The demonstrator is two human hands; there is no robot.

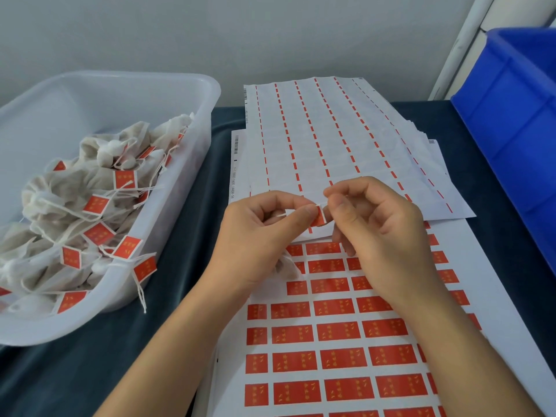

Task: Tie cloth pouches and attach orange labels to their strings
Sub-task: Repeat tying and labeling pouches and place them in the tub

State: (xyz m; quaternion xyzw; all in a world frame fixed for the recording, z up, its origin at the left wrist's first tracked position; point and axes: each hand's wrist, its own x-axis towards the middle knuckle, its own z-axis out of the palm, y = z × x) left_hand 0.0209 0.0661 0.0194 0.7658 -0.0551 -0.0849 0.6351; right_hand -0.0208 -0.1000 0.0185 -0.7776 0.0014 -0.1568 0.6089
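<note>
Most of the cloth pouch [285, 266] is hidden beneath the left hand [255, 236] and right hand [382, 239]; only a crumpled bit shows between the wrists. The orange label [319, 218] is half covered by fingertips, its yellow print too small to read. The white bin [168, 85] is cut off by the left edge, the blue crate [511, 115] by the right edge. The label sheet [331, 356] runs off the bottom.

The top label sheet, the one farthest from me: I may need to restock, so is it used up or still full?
Used up. The top sheet shows only blank cells and thin orange strips, unlike the full near sheet.
</note>
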